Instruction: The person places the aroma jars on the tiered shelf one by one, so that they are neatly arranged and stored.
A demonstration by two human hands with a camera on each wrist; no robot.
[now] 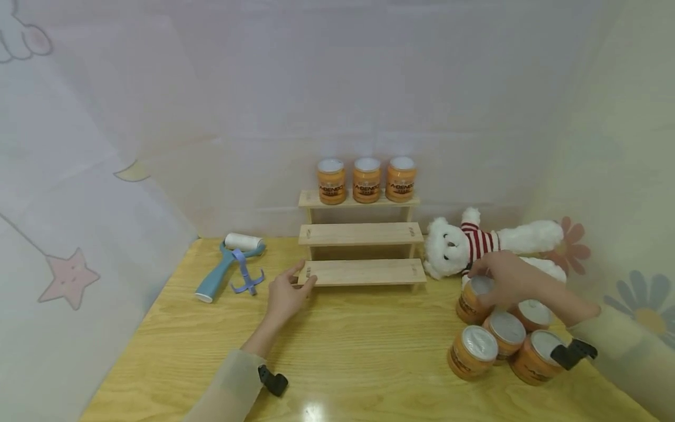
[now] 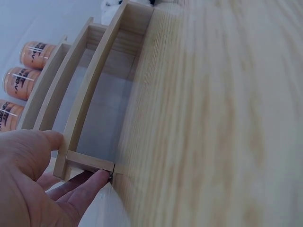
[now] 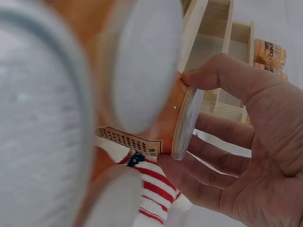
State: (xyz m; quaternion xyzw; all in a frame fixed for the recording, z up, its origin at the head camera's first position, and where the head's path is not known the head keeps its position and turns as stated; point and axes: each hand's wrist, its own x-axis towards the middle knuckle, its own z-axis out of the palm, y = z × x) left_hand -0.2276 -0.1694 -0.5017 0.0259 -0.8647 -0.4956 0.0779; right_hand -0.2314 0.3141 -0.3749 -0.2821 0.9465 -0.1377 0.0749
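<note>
A three-step wooden display rack (image 1: 364,272) stands against the back wall, with three orange jars (image 1: 366,181) in a row on its top step. My left hand (image 1: 285,296) grips the left end of the lowest step; in the left wrist view the thumb lies on the board (image 2: 90,87) and the fingers reach round its end support. Over on the right, my right hand (image 1: 508,278) holds an orange jar (image 1: 469,308) near its silvery lid, thumb on one side and fingers on the other. Several more jars (image 1: 473,351) cluster just in front of it.
A white plush bear (image 1: 448,249) in a red-striped shirt lies right of the rack, behind the jars. Left of the rack are a blue-handled lint roller (image 1: 213,278) and a small purple hook-shaped piece (image 1: 245,275). Fabric walls (image 1: 158,105) close off the table's back and sides.
</note>
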